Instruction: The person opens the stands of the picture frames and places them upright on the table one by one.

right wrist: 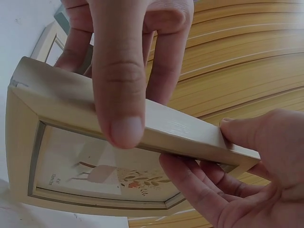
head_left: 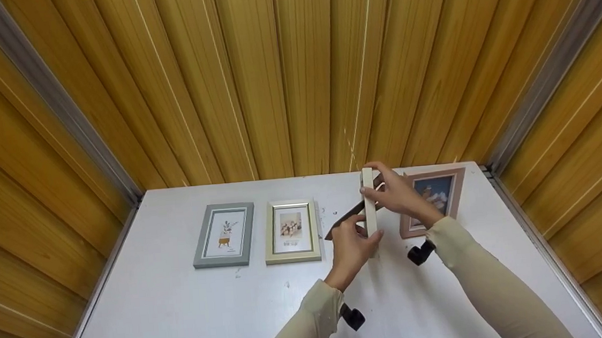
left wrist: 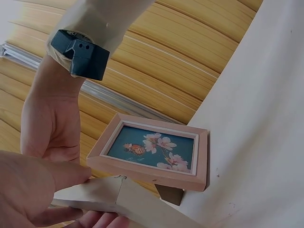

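Note:
Both hands grip a cream picture frame, seen edge-on in the head view. My left hand holds its near end, with the thumb on the picture side. Toward the far end, my right hand pinches it with the thumb across the edge. In the right wrist view, the held frame's picture shows a plant-like print, partly hidden by the left thumb. A dark flat strip slants out to the left beside the frame, its middle hidden by it. The right hand overlaps a pink frame in the head view.
On the white table a grey-green frame and a pale gold frame lie to the left. The pink frame stands tilted at the right. Wood-look panel walls close in the back and sides.

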A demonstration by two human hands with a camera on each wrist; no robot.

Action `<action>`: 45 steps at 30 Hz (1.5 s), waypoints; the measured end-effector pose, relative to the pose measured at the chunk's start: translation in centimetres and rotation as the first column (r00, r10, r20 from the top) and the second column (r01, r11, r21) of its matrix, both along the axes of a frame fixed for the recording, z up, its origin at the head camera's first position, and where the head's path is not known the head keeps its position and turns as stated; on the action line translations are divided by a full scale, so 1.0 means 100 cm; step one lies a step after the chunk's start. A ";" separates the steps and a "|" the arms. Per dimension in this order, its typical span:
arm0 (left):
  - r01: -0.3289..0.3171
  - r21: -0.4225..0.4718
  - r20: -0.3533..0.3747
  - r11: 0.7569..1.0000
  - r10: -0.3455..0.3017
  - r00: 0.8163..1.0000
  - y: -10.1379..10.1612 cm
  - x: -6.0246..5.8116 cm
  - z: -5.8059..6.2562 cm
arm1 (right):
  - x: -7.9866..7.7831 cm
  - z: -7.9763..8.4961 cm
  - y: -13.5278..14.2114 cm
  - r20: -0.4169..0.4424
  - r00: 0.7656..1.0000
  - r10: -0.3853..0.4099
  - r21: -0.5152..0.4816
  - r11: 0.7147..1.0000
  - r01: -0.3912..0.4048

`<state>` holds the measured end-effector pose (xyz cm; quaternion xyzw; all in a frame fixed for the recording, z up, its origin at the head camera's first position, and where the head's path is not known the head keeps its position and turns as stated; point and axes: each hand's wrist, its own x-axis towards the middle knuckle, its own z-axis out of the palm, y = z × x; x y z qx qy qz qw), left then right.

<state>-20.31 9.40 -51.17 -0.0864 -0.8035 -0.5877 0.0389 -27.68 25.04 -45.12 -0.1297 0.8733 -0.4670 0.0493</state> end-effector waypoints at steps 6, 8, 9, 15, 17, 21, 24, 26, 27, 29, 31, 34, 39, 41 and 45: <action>0.000 -0.003 0.025 1.000 0.000 1.000 0.000 -0.001 0.000 | 0.000 -0.001 0.000 0.000 1.000 -0.006 0.007 1.000 0.006; 0.000 -0.005 0.025 1.000 0.000 1.000 0.000 -0.001 -0.002 | 0.000 -0.002 0.000 0.000 1.000 0.000 0.006 1.000 0.000; 0.000 -0.005 0.026 1.000 0.000 1.000 0.000 -0.001 -0.002 | 0.000 -0.002 -0.001 0.000 1.000 0.006 -0.001 1.000 -0.006; -0.008 -0.052 0.006 0.999 0.009 1.000 -0.002 0.000 0.000 | 0.001 -0.004 -0.002 -0.011 1.000 0.007 -0.032 0.999 -0.008; -0.013 -0.063 0.002 0.998 0.013 1.000 -0.003 0.000 0.001 | 0.001 -0.004 -0.003 -0.024 1.000 -0.002 -0.034 0.999 0.001; -0.021 -0.062 0.007 0.998 0.021 1.000 -0.008 -0.002 0.004 | 0.002 -0.005 -0.004 -0.047 0.999 -0.018 -0.084 0.996 0.014; -0.012 -0.048 0.020 0.999 0.013 1.000 -0.012 -0.004 0.005 | 0.003 -0.009 0.000 -0.104 0.993 -0.052 -0.117 0.992 0.039; -0.004 -0.037 0.021 0.999 0.005 1.000 -0.016 -0.004 0.004 | 0.005 -0.015 0.004 -0.167 0.982 -0.089 -0.092 0.993 0.074; -0.002 -0.033 0.015 0.999 0.003 1.000 -0.018 -0.005 0.004 | 0.006 -0.019 0.006 -0.197 0.975 -0.106 -0.070 0.993 0.094; 0.001 -0.029 -0.012 1.000 -0.001 1.000 -0.023 -0.006 0.003 | 0.009 -0.028 0.010 -0.251 0.960 -0.126 -0.018 0.992 0.125; 0.005 -0.024 -0.038 1.000 -0.006 0.999 -0.029 -0.007 0.002 | 0.012 -0.037 0.013 -0.280 0.950 -0.142 0.025 0.988 0.155; 0.041 0.001 -0.055 0.999 -0.041 0.998 -0.039 -0.010 0.000 | 0.017 -0.050 0.018 -0.279 0.947 -0.161 0.048 0.982 0.181; 0.155 0.066 -0.021 0.986 -0.154 0.988 -0.057 -0.013 -0.003 | 0.024 -0.067 0.024 -0.158 0.973 -0.169 0.047 0.983 0.179; 0.197 0.089 -0.010 0.976 -0.197 0.980 -0.063 -0.015 -0.006 | 0.026 -0.071 0.027 -0.079 0.984 -0.161 0.019 0.987 0.163; 0.252 0.107 0.001 0.962 -0.253 0.967 -0.071 -0.020 -0.013 | 0.027 -0.078 0.032 -0.003 0.988 -0.157 -0.078 0.985 0.156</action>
